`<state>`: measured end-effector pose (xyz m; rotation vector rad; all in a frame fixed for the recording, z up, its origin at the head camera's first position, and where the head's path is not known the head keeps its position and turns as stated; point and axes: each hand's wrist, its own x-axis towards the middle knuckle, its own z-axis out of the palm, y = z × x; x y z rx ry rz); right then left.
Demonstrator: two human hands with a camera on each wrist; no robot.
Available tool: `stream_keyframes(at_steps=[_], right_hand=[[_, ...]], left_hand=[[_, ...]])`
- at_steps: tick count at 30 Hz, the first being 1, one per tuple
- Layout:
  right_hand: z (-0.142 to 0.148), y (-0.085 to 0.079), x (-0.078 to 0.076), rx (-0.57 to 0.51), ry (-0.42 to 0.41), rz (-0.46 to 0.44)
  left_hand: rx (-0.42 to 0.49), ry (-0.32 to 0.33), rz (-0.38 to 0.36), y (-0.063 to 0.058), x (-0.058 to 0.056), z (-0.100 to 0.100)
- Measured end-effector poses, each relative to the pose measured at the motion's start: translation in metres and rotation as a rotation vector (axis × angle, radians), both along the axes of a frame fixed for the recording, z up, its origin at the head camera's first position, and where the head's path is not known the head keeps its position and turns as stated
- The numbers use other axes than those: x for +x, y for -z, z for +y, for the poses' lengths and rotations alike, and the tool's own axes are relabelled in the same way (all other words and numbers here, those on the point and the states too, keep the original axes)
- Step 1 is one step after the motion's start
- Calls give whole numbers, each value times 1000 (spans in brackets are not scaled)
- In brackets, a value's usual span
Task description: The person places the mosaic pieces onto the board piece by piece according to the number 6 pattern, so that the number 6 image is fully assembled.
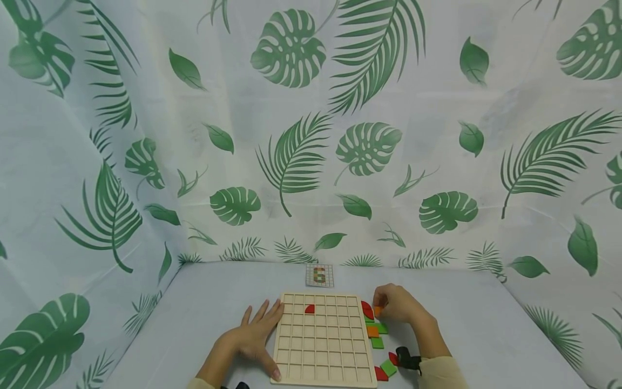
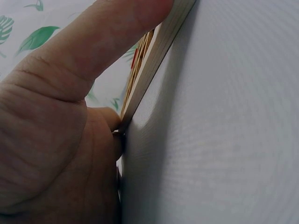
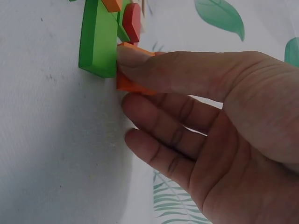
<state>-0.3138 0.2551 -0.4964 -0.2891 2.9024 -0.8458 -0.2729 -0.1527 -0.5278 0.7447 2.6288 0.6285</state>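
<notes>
Pinching the orange piece (image 3: 130,85) under your right hand's (image 1: 396,303) thumb; opposing fingertip is mostly hidden. Piece sits just off the right edge of the gridded board (image 1: 320,346), beside a green block (image 3: 99,44). Your left hand (image 1: 254,336) is spread against the board's left edge, gripping nothing. Piece looks light, rigid, probably painted wood: slightly slick, hard to break. Take it by opposite side edges, underside free.

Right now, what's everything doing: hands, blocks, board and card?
Board: flat, most squares unfilled
Left hand: fingers spread, touching the board
Orange block: pinched
Right hand: pinching that block
Red piece: in the board's grid
Other pieces: loose beside the board, some overlapping
Card: lying beyond the board
</notes>
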Motion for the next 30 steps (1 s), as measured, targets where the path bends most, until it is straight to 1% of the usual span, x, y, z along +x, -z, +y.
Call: stream_keyframes(at_steps=[7, 9, 13, 16, 19, 21, 23, 26, 30], right_hand=[[1, -6, 0, -55, 13, -10], [1, -8, -1, -54, 22, 17], [0, -14, -2, -71, 66, 107], [-5, -18, -3, -162, 73, 160], [-14, -19, -4, -267, 42, 210], [-20, -18, -4, -319, 21, 241], [-25, -18, -3, -337, 6, 274], [-33, -17, -2, -334, 10, 313], [-39, -18, 0, -309, 22, 332]], left_hand=[[-1, 1, 2, -1, -1, 0], [1, 0, 3, -1, -1, -1], [7, 1, 0, -2, -1, 0], [8, 4, -1, -2, -1, 0], [8, 8, -3, -1, -1, 0], [6, 8, -4, 1, -1, -1], [4, 9, -5, 2, -1, -1], [6, 6, -8, 3, -2, -1], [12, 6, -12, 2, -1, 0]])
